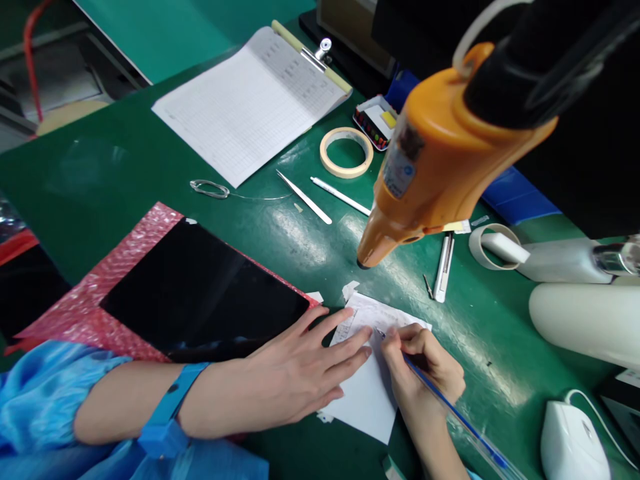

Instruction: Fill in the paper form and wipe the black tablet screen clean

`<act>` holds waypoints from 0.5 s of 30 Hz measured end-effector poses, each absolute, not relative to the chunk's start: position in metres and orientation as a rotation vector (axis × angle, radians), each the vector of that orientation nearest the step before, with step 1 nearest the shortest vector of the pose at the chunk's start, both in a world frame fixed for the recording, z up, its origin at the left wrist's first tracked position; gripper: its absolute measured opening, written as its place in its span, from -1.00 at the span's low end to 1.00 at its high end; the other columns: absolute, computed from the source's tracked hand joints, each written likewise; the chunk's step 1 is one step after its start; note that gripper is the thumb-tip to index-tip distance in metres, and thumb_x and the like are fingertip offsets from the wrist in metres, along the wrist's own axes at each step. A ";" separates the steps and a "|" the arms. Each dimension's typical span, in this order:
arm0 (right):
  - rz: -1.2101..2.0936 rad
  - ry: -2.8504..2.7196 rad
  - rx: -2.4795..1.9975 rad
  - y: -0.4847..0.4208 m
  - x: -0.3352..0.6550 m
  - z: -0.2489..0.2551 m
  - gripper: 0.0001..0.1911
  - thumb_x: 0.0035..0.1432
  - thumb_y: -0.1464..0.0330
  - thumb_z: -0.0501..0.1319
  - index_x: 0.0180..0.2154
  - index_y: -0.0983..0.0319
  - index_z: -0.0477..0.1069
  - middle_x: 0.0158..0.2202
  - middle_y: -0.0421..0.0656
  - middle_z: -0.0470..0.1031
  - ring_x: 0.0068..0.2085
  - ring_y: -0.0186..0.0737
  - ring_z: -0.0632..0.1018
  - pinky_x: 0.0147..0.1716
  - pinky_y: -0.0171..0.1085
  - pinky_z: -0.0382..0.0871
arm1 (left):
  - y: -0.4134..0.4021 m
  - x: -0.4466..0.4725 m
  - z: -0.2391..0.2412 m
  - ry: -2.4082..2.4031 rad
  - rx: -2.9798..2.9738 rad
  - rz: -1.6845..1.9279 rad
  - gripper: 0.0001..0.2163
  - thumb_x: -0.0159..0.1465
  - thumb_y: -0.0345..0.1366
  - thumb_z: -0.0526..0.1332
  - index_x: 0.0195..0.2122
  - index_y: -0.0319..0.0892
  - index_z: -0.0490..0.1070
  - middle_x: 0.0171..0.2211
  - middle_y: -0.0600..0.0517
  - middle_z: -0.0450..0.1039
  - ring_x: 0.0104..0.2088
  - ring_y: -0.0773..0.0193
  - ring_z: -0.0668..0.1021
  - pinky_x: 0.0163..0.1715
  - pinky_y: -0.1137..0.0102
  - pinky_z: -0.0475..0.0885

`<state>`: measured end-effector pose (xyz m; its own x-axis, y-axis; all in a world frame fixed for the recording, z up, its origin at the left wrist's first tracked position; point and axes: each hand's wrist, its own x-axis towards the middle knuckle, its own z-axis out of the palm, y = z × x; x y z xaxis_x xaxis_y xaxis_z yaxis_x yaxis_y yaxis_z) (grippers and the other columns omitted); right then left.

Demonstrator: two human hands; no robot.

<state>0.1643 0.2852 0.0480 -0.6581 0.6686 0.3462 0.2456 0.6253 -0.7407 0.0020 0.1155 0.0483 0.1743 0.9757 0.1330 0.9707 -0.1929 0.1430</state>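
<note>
My left hand [300, 370] lies flat with fingers stretched out, pressing down a small white slip of paper [367, 393] on the green table [280, 240]. A blue wrist strap [170, 410] circles that wrist. My right hand [423, 367] pinches a blue pen [450, 410], its tip touching the paper's upper part. Just left of the paper lies a black tablet [205, 290] on pink bubble wrap [95, 300].
An orange heat gun [440, 153] hangs above the table. Behind it are a clipboard with a form [255, 100], a tape roll [347, 152], white tweezers [305, 197], a white pen [340, 195] and a craft knife [443, 267]. A white mouse [573, 440] sits at the right.
</note>
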 end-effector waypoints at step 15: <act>1.124 -2.087 -0.794 0.291 0.164 0.042 -0.55 0.37 0.39 0.30 -0.49 0.14 0.11 -0.58 -0.33 0.25 -0.55 -0.41 0.27 -0.52 -0.40 0.23 | 0.116 0.000 0.048 1.964 2.386 0.449 -0.51 0.64 -0.03 0.18 0.50 -0.10 0.37 0.58 0.02 0.19 0.55 -0.11 0.20 0.49 -0.03 0.12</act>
<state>0.1641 0.2908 0.0416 -0.6198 0.7464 0.2423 0.2083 0.4542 -0.8662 -0.0003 0.1160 0.0475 0.1676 0.9638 0.2075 0.9582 -0.2088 0.1956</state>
